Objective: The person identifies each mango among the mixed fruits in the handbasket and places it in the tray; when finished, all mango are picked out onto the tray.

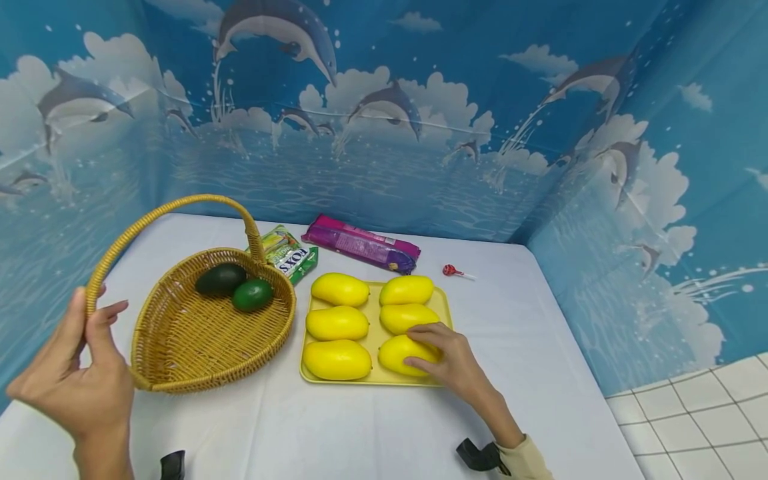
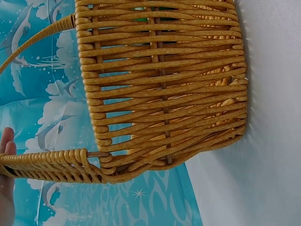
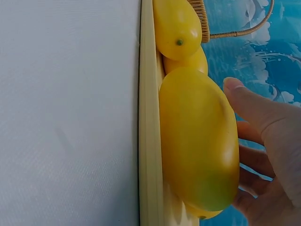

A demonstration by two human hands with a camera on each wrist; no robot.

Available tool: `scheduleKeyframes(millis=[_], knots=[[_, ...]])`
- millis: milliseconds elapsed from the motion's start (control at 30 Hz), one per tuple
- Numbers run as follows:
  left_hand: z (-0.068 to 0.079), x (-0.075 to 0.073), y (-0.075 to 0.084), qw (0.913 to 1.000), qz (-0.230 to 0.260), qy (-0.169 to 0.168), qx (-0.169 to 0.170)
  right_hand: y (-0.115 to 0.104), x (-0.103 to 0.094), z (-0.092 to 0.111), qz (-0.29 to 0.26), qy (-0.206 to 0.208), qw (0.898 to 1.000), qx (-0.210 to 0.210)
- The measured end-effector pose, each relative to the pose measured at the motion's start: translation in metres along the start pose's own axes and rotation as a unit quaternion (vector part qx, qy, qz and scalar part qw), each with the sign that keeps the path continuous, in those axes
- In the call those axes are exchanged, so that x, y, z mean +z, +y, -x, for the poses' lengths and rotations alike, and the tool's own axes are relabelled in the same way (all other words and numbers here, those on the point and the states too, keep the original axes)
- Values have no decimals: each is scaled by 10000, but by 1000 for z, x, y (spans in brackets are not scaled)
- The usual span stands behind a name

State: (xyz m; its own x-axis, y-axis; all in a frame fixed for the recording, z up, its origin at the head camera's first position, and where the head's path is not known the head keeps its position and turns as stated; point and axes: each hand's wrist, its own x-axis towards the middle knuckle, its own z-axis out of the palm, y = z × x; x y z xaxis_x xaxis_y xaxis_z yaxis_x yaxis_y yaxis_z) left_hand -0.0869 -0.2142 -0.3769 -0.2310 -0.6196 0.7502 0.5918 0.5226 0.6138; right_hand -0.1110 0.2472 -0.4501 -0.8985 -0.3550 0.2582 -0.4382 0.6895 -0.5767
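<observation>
At the left, my left hand [image 1: 84, 380] grips the arched handle [image 1: 129, 233] of a heart-shaped wicker basket [image 1: 198, 347] standing on the table. Inside the basket lie a dark avocado [image 1: 221, 279] and a greener one [image 1: 253, 295]. My right hand [image 1: 453, 360] is over the nearest mango in the right column [image 1: 396, 355], thumb on its near side and fingers across its far side. That yellow mango [image 3: 200, 141] rests on a pale yellow tray [image 1: 375, 381] with several others, set in two columns. In the left wrist view the basket's woven side [image 2: 164, 94] hides most of its contents.
Behind the basket lies a green FOX'S packet [image 1: 288, 257]. A purple packet [image 1: 363, 243] is behind the tray, and a red lollipop [image 1: 450, 270] lies to its right. A dolphin-print curtain [image 1: 384, 167] closes off the table's back and sides.
</observation>
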Motion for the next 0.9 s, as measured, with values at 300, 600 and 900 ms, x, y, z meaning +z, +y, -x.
scheduleKeyframes(millis=[300, 600, 900], knots=[[0, 0, 0, 10000, -18, 15, 56, -1, 1, 2, 180, 49, 9998, 14], [-1, 0, 0, 10000, -39, -31, 34, -3, 1, 4, 210, 225, 9995, 57], [-1, 0, -2, 9992, -392, -84, 78, -2, -2, 6, 229, 348, 9991, 35]])
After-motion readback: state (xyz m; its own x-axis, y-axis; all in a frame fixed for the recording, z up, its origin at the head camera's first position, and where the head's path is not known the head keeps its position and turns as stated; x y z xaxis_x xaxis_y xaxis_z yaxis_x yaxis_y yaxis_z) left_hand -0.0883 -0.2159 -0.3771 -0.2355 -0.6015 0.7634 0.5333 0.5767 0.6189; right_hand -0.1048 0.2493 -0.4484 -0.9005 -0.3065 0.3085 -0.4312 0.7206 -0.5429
